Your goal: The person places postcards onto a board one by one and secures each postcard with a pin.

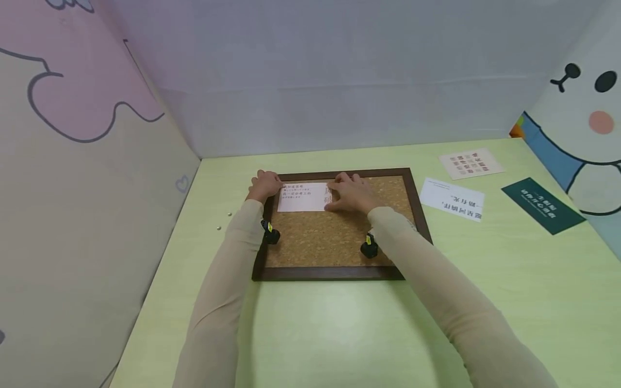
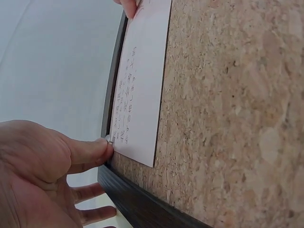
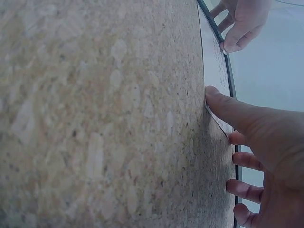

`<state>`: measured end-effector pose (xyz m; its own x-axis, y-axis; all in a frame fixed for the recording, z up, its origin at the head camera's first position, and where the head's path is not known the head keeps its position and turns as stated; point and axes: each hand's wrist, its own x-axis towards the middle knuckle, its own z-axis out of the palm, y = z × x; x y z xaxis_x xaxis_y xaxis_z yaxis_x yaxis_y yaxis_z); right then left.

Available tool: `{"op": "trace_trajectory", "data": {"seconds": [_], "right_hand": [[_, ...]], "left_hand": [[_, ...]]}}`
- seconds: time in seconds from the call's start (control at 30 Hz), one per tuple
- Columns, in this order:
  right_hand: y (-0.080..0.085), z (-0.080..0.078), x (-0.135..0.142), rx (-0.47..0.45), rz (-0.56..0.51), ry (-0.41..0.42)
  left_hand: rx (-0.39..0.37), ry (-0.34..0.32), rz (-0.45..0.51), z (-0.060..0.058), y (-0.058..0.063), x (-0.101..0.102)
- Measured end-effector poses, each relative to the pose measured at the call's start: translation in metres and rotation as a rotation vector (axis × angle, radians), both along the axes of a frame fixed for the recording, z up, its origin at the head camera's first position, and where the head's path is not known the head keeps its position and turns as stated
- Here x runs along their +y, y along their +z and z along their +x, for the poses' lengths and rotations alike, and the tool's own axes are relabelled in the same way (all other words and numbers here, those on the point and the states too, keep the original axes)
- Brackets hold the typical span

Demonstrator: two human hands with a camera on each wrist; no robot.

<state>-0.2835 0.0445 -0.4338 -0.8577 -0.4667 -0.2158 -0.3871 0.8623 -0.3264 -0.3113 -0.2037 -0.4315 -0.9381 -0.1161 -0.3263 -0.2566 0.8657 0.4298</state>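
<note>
A white printed card [image 1: 305, 197] lies on the upper left part of a cork board [image 1: 320, 237] with a dark wooden frame. At the card's upper left corner, my left hand [image 1: 264, 186] pinches a small white-headed pin [image 2: 109, 138] between thumb and fingers, with the other fingers beyond the frame. My right hand [image 1: 355, 195] holds the card's right end, the thumb [image 3: 216, 96] at the lower corner and a fingertip at the upper corner. Its remaining fingers spread along the top of the board.
Two small bead-like pieces [image 1: 224, 221] lie on the table left of the board. To its right are a white card [image 1: 451, 198], a cream card with reddish print [image 1: 471, 163] and a dark green card [image 1: 542, 205]. A pale wall [image 1: 339, 118] stands behind the table.
</note>
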Motion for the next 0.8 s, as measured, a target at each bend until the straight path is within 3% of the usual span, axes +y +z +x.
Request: {"op": "trace_trajectory", "data": {"seconds": [0.2,0.37,0.57,0.8], "right_hand": [[0.0005,0.0002,-0.0002,-0.005,-0.005,0.001],[-0.0007,-0.0004,-0.001,-0.005,-0.011,0.002],[-0.0014,-0.0001,-0.0008,-0.008,-0.02,-0.001],[-0.0003,0.0013,0.0007,0.016,0.0,0.01]], "left_hand": [[0.001,0.023,-0.049,-0.001,0.0039,0.0022],[0.05,0.024,-0.084,0.0006,0.0011,0.0008],[0.146,0.035,-0.015,0.0024,-0.0042,-0.0042],[0.166,0.036,0.019,0.0023,-0.0059,-0.0067]]}}
